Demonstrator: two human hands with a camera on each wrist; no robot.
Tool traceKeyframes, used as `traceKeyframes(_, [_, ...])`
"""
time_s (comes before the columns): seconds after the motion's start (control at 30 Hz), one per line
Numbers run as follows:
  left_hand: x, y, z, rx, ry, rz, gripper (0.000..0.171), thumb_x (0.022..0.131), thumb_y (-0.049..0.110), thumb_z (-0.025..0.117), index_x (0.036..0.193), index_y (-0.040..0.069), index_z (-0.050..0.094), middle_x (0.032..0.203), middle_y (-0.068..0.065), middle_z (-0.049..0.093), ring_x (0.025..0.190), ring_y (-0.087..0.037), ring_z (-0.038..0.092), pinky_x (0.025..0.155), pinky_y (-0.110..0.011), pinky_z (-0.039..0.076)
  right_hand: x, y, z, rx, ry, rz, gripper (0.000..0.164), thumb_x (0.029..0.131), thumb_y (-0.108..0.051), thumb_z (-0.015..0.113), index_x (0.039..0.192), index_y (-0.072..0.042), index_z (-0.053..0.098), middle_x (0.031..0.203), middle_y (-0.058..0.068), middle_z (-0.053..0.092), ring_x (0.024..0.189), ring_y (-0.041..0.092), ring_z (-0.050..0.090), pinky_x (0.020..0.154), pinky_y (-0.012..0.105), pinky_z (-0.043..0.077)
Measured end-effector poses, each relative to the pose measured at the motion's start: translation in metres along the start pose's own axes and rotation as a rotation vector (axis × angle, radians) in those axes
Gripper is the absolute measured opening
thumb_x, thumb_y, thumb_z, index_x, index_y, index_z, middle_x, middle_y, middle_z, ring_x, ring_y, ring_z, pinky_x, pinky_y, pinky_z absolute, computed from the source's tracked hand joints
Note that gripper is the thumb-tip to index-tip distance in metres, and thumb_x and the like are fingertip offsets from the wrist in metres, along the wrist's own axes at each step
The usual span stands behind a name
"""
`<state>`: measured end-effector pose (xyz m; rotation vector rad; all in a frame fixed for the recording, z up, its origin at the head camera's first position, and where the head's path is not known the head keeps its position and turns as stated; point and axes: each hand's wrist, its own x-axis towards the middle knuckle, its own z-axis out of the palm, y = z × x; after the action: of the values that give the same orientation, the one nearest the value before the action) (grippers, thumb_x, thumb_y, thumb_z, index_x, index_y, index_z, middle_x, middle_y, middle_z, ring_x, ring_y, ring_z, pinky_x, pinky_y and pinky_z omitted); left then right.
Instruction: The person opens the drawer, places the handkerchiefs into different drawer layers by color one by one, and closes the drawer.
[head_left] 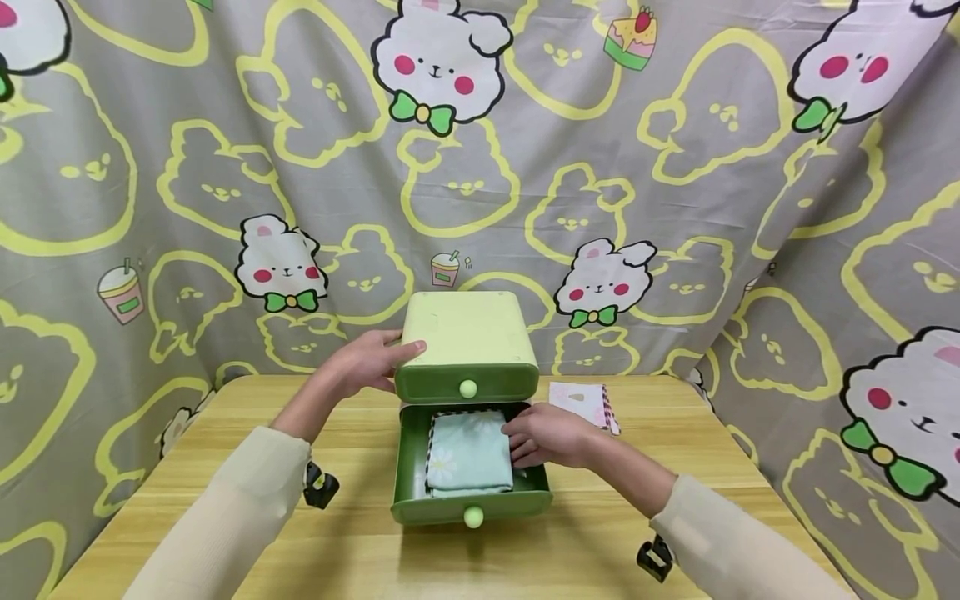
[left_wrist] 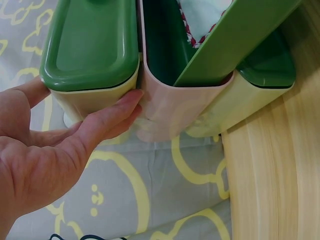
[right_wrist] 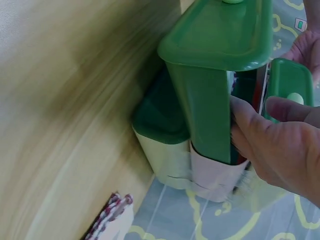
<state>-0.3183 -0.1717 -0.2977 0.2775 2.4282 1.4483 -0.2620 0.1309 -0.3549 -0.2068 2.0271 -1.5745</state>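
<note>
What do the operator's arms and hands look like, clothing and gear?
Long cream sleeves on both arms: left sleeve, right sleeve. Left hand and right hand ungloved. A small black device shows by the left cuff, another by the right.

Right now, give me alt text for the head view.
A right hand reaches into the open green drawer of a small cabinet, where a folded mint cloth lies; the left hand touches the cabinet's top. Another cloth lies on the wooden table.
</note>
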Motion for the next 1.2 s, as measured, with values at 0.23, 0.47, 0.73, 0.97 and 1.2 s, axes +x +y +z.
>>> traceKeyframes(0.23, [0.0,-0.001,-0.001,0.003,0.004,-0.009,0.079,0.105,0.044,0.054,0.161,-0.001,0.02,0.136,-0.023,0.06,0.124,-0.036,0.062,0.093,-0.043,0.059,-0.01,-0.009,0.001,-0.039,-0.042,-0.034,0.051,0.102,-0.015,0.056,0.14,0.017,0.044,0.136,0.03,0.054,0.113,0.033,0.063,0.099,0.041,0.056])
traceKeyframes(0.47, [0.001,-0.001,-0.001,-0.006,-0.003,-0.007,0.08,0.105,0.043,0.054,0.161,-0.001,0.017,0.138,-0.024,0.059,0.126,-0.037,0.061,0.095,-0.044,0.058,-0.021,-0.013,0.013,0.057,-0.103,-0.078,0.05,0.102,-0.014,0.059,0.14,0.016,0.047,0.131,0.031,0.06,0.116,0.039,0.066,0.101,0.043,0.055])
traceKeyframes(0.73, [0.001,-0.001,-0.001,-0.002,0.0,-0.013,0.08,0.105,0.044,0.054,0.161,0.0,0.018,0.138,-0.023,0.059,0.125,-0.036,0.062,0.094,-0.043,0.058,-0.034,-0.014,0.032,0.191,-0.169,-0.117,0.038,0.099,-0.01,0.06,0.128,0.014,0.059,0.101,0.017,0.073,0.097,0.026,0.074,0.096,0.043,0.058])
traceKeyframes(0.97, [0.001,-0.001,0.0,-0.002,0.001,-0.02,0.08,0.105,0.044,0.054,0.161,-0.001,0.018,0.137,-0.023,0.059,0.126,-0.037,0.061,0.094,-0.044,0.058,-0.043,-0.001,0.046,0.139,-0.319,-0.07,0.034,0.099,-0.014,0.06,0.116,0.015,0.066,0.101,0.023,0.074,0.09,0.025,0.075,0.091,0.044,0.06])
traceKeyframes(1.2, [0.001,-0.001,0.0,-0.001,0.002,-0.012,0.08,0.105,0.043,0.054,0.161,-0.001,0.018,0.138,-0.023,0.059,0.126,-0.036,0.061,0.095,-0.044,0.058,-0.048,0.015,0.05,0.014,-0.468,0.048,0.036,0.101,-0.02,0.059,0.116,0.012,0.066,0.101,0.016,0.073,0.087,0.021,0.071,0.088,0.041,0.061])
